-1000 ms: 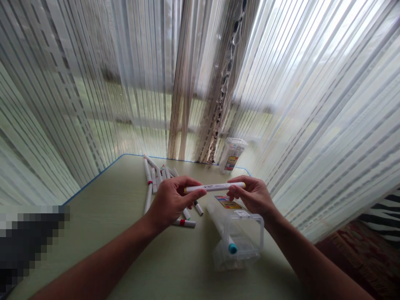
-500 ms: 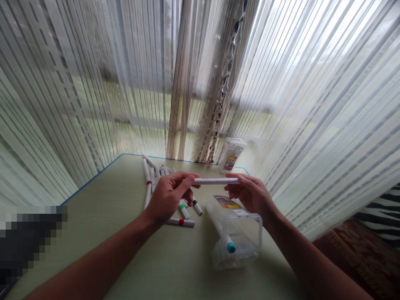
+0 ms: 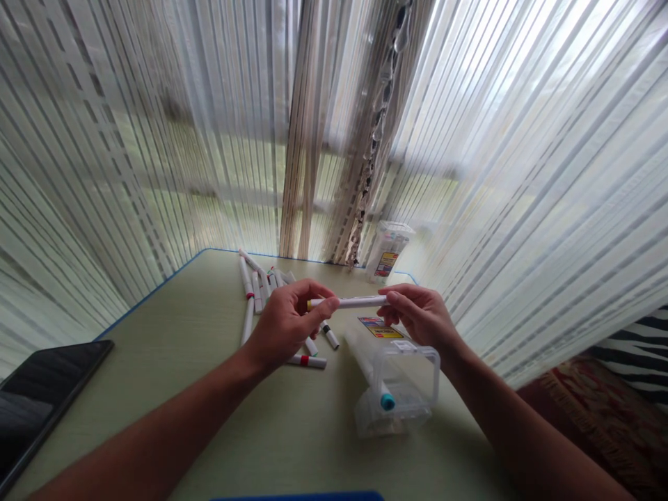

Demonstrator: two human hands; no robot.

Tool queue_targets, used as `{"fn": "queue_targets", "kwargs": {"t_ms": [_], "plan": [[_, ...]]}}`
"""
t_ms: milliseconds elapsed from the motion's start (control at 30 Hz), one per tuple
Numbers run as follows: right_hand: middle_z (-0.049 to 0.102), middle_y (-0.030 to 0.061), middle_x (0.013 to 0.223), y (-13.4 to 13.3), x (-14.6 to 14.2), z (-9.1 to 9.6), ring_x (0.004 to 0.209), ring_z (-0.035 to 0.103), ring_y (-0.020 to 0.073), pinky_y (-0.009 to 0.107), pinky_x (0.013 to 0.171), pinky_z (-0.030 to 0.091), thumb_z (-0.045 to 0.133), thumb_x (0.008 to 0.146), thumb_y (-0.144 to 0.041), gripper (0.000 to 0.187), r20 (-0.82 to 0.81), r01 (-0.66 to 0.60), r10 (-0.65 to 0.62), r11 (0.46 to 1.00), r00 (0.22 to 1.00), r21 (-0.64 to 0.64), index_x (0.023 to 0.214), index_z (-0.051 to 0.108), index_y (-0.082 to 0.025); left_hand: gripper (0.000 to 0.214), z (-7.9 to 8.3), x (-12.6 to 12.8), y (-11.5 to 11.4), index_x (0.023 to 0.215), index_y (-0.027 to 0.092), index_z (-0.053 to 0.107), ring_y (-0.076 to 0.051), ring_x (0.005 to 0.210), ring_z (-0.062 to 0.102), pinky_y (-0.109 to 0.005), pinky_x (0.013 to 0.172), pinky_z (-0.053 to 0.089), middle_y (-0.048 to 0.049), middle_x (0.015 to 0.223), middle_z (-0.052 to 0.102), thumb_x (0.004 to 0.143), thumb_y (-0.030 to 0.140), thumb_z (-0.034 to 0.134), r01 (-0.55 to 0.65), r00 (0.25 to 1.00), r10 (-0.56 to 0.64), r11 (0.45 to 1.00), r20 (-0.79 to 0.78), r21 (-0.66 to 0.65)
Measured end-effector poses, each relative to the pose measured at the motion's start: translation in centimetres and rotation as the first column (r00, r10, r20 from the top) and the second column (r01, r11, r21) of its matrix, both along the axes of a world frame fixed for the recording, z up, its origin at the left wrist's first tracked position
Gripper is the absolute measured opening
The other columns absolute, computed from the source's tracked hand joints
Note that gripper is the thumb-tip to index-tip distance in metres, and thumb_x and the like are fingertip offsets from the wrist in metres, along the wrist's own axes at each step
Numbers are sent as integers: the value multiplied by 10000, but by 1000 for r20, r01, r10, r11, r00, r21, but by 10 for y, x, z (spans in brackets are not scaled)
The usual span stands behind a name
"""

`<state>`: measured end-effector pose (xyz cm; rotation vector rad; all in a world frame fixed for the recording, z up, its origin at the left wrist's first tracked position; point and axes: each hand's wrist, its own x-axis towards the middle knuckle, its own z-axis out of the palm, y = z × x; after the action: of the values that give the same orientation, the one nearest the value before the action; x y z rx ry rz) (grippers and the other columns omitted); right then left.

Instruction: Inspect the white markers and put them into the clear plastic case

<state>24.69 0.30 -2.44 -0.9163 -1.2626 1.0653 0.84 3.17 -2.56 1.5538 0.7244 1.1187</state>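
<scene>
A white marker [image 3: 360, 302] with a yellow end lies level between my two hands, above the table. My left hand [image 3: 292, 316] pinches it near the yellow end, and my right hand [image 3: 420, 313] grips its other end. Below my right hand a clear plastic case [image 3: 360, 348] rests on its side, its open end toward me. Inside it is a marker with a teal end [image 3: 387, 401]. Behind and under my left hand several white markers [image 3: 247, 277] are spread loosely, some partly hidden. One with a red band [image 3: 313, 361] lies nearest me.
A second clear case [image 3: 389, 252] with a yellow label stands upright at the table's far edge. A dark flat-screened device [image 3: 46, 396] lies at the left. String curtains [image 3: 234, 139] hang behind the green table [image 3: 172, 348]. Patterned fabric [image 3: 589, 417] is at the right.
The marker has shifted left through my hands, so its yellow end now sticks out past my left fingers. The view has tilted slightly downward.
</scene>
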Motion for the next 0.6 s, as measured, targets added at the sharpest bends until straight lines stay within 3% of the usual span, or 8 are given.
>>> {"fn": "queue_targets", "kwargs": {"t_ms": [233,600], "plan": [[689,0,563,1,0,-2,487,601,100,209,493,480,848,719,-280,182,38,20,-21,1000,999,10,843,773,-170,287,1,0,-1,876,123,675,-64,487,496,-166,419,387,9,685,635,752,357,786,-1,1000,1,1000,-1,-16],[750,52,677,-2,-1,6,503,619,122,227,460,447,762,802,-384,280,-115,-8,3,999,993,-48,986,775,-173,336,7,2,-2,1000,97,715,-79,469,528,-200,430,433,-80,801,734,843,392,688,-23,990,40,992,135,-126]]}}
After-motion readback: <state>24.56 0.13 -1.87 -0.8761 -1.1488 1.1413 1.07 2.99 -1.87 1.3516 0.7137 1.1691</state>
